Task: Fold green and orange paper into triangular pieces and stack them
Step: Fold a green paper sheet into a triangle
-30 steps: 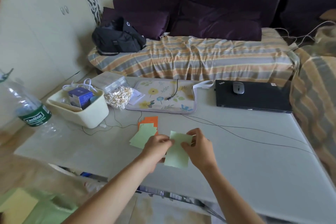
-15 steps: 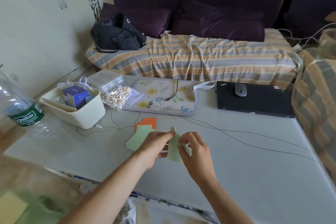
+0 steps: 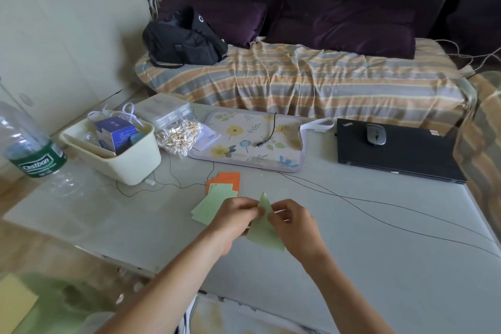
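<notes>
Both my hands hold one green paper sheet point(image 3: 264, 233) just above the grey table point(image 3: 379, 266). My left hand point(image 3: 234, 217) pinches its left edge and my right hand point(image 3: 294, 225) pinches its right edge, so the sheet bends into a fold with a pointed tip sticking up between them. Just left of my left hand lies a small pile of flat green sheets point(image 3: 214, 205). Beneath and behind that pile sits a stack of orange sheets point(image 3: 229, 179).
A cream bin point(image 3: 127, 163) with a blue box stands at the left, next to a bag of small sticks point(image 3: 180, 137). A floral pad point(image 3: 252, 141), a black laptop point(image 3: 398, 154) with a mouse, thin black cables point(image 3: 379, 206) and a water bottle point(image 3: 29, 144) are also on the table.
The green sheet lay flat under my fingers a second ago. My hands have since bent it up into a narrow fold with a raised tip.
</notes>
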Tool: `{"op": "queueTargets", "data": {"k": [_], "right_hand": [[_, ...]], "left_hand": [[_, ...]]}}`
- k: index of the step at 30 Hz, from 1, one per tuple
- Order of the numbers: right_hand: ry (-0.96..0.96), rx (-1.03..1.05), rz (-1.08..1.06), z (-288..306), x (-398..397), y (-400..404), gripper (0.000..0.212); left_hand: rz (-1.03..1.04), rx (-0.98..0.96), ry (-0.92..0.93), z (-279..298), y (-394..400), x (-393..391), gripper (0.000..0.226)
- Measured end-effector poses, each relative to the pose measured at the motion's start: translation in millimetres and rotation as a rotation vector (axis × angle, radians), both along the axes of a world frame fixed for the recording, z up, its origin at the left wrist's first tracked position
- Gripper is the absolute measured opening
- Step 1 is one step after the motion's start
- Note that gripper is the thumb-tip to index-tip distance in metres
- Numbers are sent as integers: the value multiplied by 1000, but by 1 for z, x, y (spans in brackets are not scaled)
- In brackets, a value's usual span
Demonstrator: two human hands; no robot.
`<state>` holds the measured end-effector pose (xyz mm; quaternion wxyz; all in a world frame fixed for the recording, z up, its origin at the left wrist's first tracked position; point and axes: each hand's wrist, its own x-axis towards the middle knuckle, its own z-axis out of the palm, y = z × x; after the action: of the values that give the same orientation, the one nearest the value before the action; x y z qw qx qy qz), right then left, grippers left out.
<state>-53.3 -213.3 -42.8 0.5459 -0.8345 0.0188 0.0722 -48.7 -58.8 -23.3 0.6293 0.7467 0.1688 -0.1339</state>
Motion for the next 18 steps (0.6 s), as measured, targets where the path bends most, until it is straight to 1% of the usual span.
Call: {"op": "queueTargets", "data": {"k": [1, 2, 4, 5, 6, 7, 9, 11, 13, 15, 18], "right_hand": [[15, -20, 1, -2, 3, 2, 7], [28, -35, -6, -4, 5, 4, 7], [47, -56, -34, -6, 10, 7, 8], [53, -61, -41, -7, 13, 8, 8], [59, -63, -43, -8, 15, 8, 9], [64, -61, -45, -8, 16, 9, 8], [72, -57, -43, -10, 19, 9, 8], [76, -60, -41, -12, 21, 6, 7], [78, -59, -49, -14, 23, 2, 7], [79, -59, -67, -14, 25, -3, 7], [97, -56, -116, -15, 27, -15, 8]], "left_hand": [[7, 123, -43, -8, 3, 3, 16], [16, 332, -108, -20, 9, 9, 27], [15, 796, -213, -40, 25, 16, 60], [-4, 928, -234, -53, 36, 21, 73], [-37, 982, -216, -61, 45, 25, 78], [-75, 992, -177, -67, 52, 29, 78], [-153, 971, -106, -78, 59, 35, 74], [-220, 963, -80, -83, 52, 39, 70], [-268, 995, -102, -88, 38, 39, 67], [-292, 1032, -162, -94, 23, 35, 65], [-313, 1073, -216, -104, 4, 27, 74]]}}
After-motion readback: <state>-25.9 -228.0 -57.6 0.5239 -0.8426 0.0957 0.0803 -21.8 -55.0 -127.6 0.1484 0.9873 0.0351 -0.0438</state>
